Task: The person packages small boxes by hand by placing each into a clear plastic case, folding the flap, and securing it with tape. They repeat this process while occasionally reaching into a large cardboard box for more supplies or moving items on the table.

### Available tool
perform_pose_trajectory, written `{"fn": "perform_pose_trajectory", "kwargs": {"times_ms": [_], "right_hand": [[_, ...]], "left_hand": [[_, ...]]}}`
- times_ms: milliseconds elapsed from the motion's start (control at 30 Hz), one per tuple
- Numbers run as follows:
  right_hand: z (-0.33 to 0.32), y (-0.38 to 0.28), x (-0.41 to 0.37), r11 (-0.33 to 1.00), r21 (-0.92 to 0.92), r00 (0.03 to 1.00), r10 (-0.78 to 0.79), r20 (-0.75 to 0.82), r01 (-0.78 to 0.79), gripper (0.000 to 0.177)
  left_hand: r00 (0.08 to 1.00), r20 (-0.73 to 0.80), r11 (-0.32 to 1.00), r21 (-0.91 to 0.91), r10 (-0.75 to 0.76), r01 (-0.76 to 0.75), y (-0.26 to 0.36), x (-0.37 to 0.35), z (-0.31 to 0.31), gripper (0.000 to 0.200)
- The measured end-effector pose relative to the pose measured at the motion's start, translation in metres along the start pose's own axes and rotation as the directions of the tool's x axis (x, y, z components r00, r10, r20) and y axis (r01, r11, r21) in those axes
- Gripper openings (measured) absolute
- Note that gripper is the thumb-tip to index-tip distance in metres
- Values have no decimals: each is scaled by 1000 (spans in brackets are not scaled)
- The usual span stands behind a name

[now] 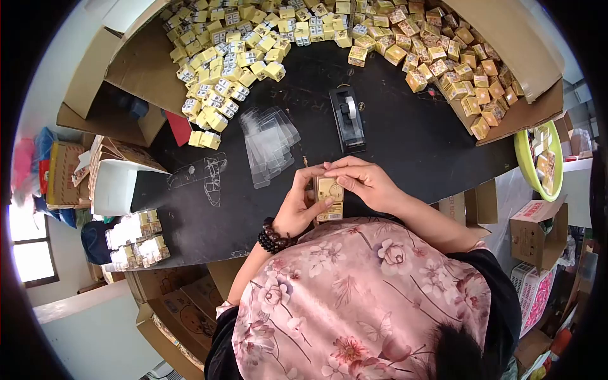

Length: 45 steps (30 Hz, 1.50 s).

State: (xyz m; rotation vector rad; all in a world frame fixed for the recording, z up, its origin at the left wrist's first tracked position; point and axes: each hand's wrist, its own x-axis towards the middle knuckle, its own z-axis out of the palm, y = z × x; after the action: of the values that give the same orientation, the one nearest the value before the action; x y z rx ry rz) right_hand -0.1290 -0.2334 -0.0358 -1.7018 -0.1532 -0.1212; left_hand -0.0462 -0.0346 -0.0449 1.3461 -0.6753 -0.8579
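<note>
Bright overall; window blown out at left; strong fisheye bending, black corners; centre sharp.

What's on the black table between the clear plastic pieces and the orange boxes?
The head view shows a black tape dispenser between the clear plastic pieces and the orange boxes, with bare tabletop on both sides.

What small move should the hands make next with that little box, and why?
Perhaps the right hand should press the far end of the yellow box: it curls over that end, while the left hand steadies the box, thumb on its face.
</note>
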Motion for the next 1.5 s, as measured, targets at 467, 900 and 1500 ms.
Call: {"fn": "perform_pose_trajectory", "kwargs": {"times_ms": [467, 900, 1500], "right_hand": [[-54, 51, 20, 590, 739, 723, 659, -209, -324, 6], [-27, 63, -21, 655, 708, 785, 572, -238, -262, 7], [22, 7, -5, 967, -58, 912, 212, -350, -247, 25]], "left_hand": [[973, 226, 900, 433, -54, -50, -17, 78, -7, 45], [981, 108, 720, 667, 160, -191, -5, 57, 4, 44], [998, -67, 999, 44, -2, 5, -12, 1, 10, 59]]}}
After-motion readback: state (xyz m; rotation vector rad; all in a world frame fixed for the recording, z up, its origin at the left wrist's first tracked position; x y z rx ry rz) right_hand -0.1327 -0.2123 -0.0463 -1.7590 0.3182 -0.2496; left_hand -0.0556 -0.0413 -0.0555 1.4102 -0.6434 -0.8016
